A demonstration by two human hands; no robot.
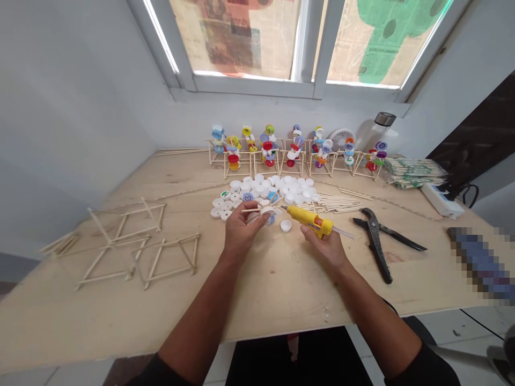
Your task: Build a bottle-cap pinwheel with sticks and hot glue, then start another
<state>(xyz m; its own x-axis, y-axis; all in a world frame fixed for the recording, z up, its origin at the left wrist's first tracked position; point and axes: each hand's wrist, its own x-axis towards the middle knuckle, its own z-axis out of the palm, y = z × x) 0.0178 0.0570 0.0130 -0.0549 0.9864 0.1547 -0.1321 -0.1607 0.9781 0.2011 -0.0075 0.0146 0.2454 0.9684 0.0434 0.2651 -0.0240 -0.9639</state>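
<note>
While the left grip pinches a white cap-and-stick piece over the worktop, the right grip holds a yellow hot-glue gun, long axis pointing leftward, nozzle beside that piece (whether touching, I cannot tell).

White fan, capped bottle, power strip, window

Craft workspace: wooden table, glue gun, pliers, stick frames.
</note>
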